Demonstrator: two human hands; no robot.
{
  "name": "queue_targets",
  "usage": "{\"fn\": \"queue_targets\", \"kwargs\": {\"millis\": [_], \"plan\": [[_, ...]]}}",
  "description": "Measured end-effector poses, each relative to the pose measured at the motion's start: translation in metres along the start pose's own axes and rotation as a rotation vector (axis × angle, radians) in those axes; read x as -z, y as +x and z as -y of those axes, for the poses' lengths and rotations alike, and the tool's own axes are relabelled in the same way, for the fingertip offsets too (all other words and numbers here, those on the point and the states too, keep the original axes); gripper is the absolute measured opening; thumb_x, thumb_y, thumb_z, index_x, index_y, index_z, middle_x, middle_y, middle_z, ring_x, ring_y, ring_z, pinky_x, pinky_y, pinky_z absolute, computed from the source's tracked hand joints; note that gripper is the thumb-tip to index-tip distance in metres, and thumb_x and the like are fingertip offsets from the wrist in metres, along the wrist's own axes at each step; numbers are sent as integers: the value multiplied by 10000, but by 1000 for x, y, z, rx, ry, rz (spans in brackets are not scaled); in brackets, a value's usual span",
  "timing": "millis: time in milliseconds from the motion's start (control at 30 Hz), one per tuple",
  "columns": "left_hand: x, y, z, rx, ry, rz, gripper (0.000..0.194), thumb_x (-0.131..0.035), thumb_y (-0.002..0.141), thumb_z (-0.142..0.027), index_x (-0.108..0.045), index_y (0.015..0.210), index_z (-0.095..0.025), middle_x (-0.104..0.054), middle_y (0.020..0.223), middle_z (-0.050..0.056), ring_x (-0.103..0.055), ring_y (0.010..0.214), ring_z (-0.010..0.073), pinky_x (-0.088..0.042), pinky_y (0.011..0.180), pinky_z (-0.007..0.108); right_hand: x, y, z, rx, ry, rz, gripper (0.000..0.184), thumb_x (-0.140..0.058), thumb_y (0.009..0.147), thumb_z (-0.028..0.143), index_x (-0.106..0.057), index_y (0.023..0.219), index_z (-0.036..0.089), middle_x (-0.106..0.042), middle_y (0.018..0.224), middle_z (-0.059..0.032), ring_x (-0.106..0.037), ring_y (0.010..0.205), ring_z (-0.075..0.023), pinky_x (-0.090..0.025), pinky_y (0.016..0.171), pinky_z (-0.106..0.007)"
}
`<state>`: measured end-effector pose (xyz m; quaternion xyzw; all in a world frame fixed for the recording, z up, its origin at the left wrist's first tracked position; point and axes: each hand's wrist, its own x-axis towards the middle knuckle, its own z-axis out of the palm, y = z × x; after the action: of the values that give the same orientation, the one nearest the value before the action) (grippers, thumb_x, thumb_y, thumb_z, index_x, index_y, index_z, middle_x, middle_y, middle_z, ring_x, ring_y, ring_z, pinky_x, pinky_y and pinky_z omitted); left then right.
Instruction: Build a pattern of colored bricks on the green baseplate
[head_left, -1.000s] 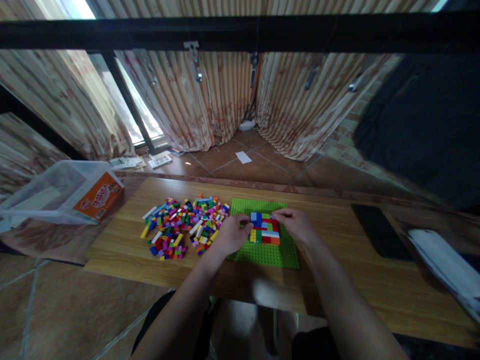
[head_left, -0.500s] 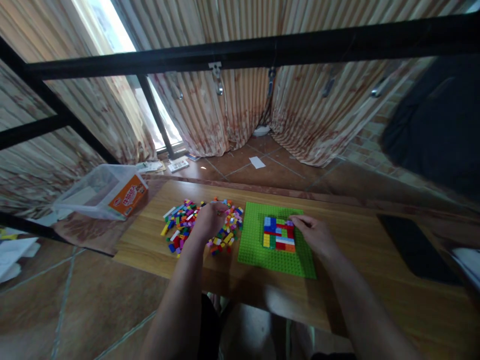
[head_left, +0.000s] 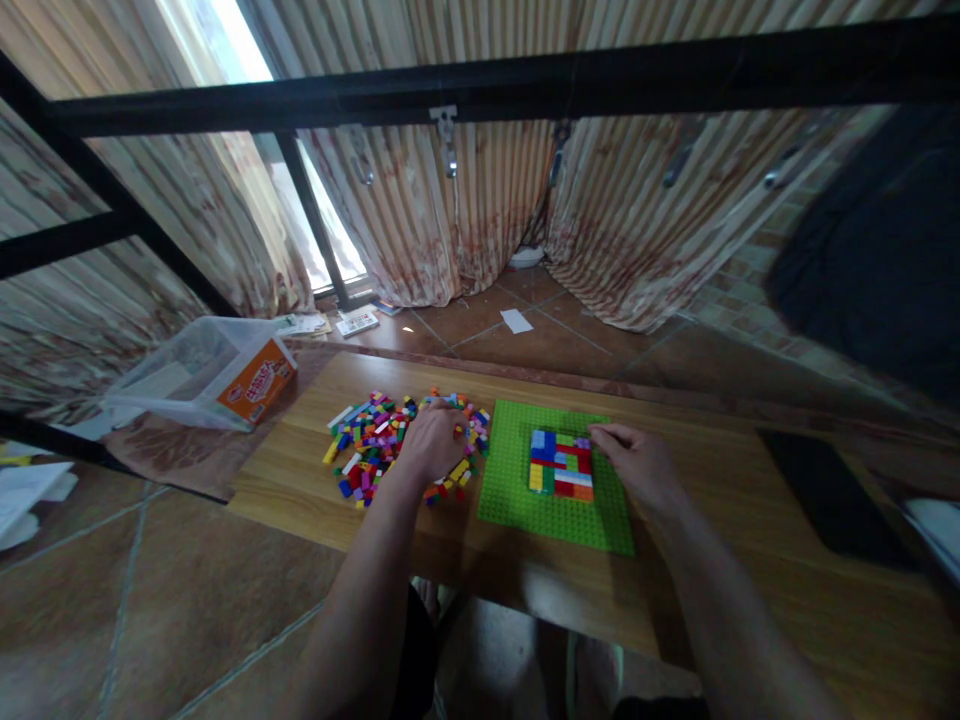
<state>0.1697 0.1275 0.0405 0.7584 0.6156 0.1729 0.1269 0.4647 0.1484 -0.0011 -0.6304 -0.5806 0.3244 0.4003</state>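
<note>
My left hand is over the right part of a pile of loose toy building bricks, its fingers curled down among them. The fingertips are partly hidden, and I cannot make out what they hold. On the green baseplate sits a flat, roughly square block of joined bricks in blue, red, yellow, white, green and orange. My right hand is at its upper right corner, beside a purple brick. Thumb and forefinger are pinched together there; anything between them is too small to tell.
The wooden table carries a dark flat panel at the right. Off its left end stands a clear plastic box with an orange label. A black metal rail crosses in front of striped curtains.
My left hand has shifted slightly right and turned, with its back now more toward me over the pile. The right hand has drawn slightly right from the block's corner. The view has tilted a little.
</note>
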Motion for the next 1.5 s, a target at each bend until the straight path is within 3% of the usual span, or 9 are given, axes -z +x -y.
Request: {"fn": "queue_targets", "kwargs": {"millis": [133,267,400,533,900,1033,1200,1333,1500], "plan": [[2,3,-8,-5,-222,-42,161,-543,802,-209,-701,791,-183,-683,829,52,-598,853,189,-460,791,284,2,-1,8,17,31,-89,303,-609,764,428,-747,889,189,-759,876,-89,-684,771,-240,-513,757,-388],[-12,5,-32,69,-665,-5,218,-522,843,-313,-661,787,-154,-615,700,4,-538,651,127,-409,608,232,-1,-6,24,104,113,-147,274,-623,780,413,-741,904,199,-754,882,-78,-679,773,-223,-520,766,-372],[-30,-1,-64,173,-1014,95,325,-526,846,-415,-619,692,-144,-506,575,-30,-412,526,83,-322,520,224,-9,-20,42,272,196,-39,197,-631,801,364,-739,898,231,-731,928,-51,-661,851,-201,-516,792,-344],[-38,-4,-81,233,-1241,173,351,-586,801,-464,-609,681,-136,-521,583,-21,-405,513,72,-302,506,230,-15,-31,53,395,157,139,176,-625,816,293,-738,943,251,-690,973,-38,-633,865,-173,-508,784,-315],[-40,0,-78,215,-1314,270,452,-694,691,-574,-612,649,-132,-512,549,-29,-418,511,61,-293,497,219,-10,-36,56,385,150,332,166,-616,846,328,-714,945,238,-659,886,-25,-620,833,-165,-502,770,-312],[-41,0,-80,253,-1324,260,471,-663,708,-592,-662,720,-122,-564,601,-1,-432,518,68,-308,505,222,-7,-28,46,356,101,175,194,-632,818,362,-733,915,229,-698,920,-40,-634,856,-186,-496,797,-343],[-40,4,-76,294,-1261,105,395,-656,733,-520,-670,707,-126,-592,630,10,-437,526,76,-311,513,230,1,-10,20,126,102,-39,281,-686,738,432,-751,899,211,-737,962,-73,-658,841,-217,-493,812,-391],[-37,5,-70,295,-1222,70,313,-650,741,-441,-653,661,-139,-588,623,-2,-429,527,76,-306,515,228,0,-3,7,42,171,27,296,-715,704,431,-754,905,217,-746,967,-69,-668,884,-232,-492,847,-406],[-34,5,-69,279,-1185,57,279,-650,729,-402,-641,621,-144,-587,616,-8,-429,529,78,-315,523,227,-6,0,-2,74,61,121,267,-698,721,431,-757,900,242,-743,990,-50,-660,941,-230,-469,916,-429]]}}
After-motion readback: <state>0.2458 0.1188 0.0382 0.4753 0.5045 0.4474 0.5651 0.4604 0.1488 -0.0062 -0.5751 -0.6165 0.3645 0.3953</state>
